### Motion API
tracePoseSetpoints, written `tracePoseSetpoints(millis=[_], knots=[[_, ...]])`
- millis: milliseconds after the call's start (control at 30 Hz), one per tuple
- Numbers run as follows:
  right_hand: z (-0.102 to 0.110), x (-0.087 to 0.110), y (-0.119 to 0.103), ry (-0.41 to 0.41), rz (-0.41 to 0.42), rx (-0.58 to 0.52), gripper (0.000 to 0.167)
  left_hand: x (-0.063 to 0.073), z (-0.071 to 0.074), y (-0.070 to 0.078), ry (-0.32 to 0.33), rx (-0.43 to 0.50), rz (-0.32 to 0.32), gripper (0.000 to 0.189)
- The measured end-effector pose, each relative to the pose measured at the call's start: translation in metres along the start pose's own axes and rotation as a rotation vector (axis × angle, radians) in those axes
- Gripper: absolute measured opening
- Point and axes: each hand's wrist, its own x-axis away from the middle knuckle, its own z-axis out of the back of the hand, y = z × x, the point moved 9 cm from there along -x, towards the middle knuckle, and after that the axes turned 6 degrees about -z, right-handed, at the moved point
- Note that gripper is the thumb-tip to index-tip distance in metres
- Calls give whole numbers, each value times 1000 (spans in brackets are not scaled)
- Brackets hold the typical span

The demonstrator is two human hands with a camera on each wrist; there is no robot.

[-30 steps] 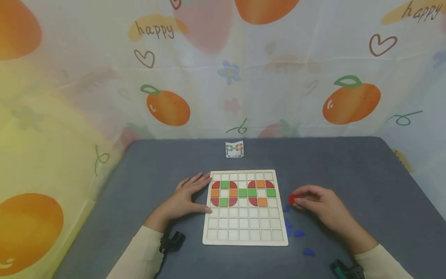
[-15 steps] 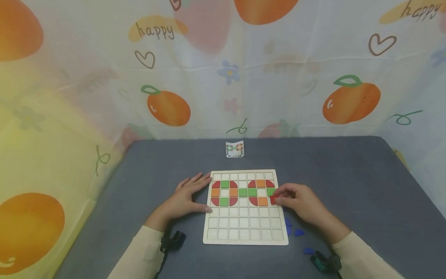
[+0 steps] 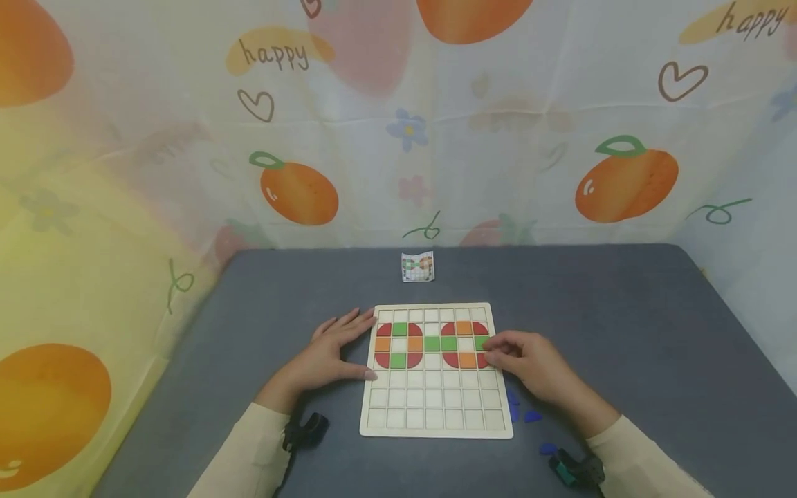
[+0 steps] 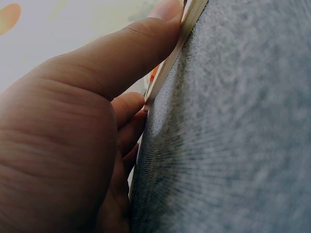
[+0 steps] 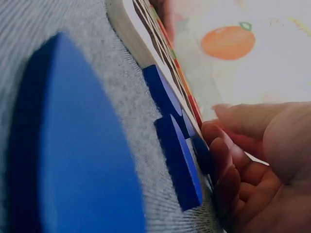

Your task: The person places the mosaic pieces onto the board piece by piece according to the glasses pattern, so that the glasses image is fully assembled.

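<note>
- The head view shows the whole board [image 3: 436,399], flat on the table [image 3: 635,311] about midway between its left and right edges; each wrist view gives only the board's rim and a narrow slant of its top.
- The left hand [image 3: 326,356] lies with fingers extended and thumb spread, touching the board's left edge from near the far corner to partway down; the left wrist view adds the rim's pale thickness, with the thumb against it.
- The right hand [image 3: 535,363] reaches over the board's right edge, fingers bent, tips at a red tile [image 3: 481,360]; whether they pinch it or only touch it cannot be told.
- The right wrist view also shows thick blue pieces [image 5: 92,141] by the board's right edge, one of them close beside the fingertips, which the head view hides under the hand.
- Only the head view shows the card [image 3: 418,267], near the table's far edge, bearing a small coloured pattern.
- The board is pale and square-cornered to the eye, ruled into cells; two rings stand in its far half, each with red rounded corners, green and orange sides and a pale centre.
- A green tile [image 3: 432,344] links the rings.
</note>
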Motion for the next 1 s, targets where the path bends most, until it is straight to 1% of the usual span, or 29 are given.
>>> tracePoseSetpoints(millis=[133,267,400,467,600,700,833,933,1000], knots=[[2,1,2,25,5,-41,24,1,0,-1,0,0,1,105],[5,2,5,19,8,-113,28,1,-1,-2,-4,-5,2,106],[12,4,7,11,16,-179,29,0,-1,-2,-7,0,2,106],[16,6,8,12,23,-195,29,0,0,-1,-6,4,4,106],[22,7,11,-2,47,-188,29,0,0,-1,-3,-1,8,106],[25,7,13,-56,67,-141,28,0,-1,-2,-1,-4,5,106],[24,8,16,-144,99,-7,26,0,-1,-2,0,-6,4,106],[22,9,15,-169,150,102,23,0,-1,-2,1,-6,8,106],[20,11,12,-168,194,149,18,0,-1,-2,2,-6,10,106]])
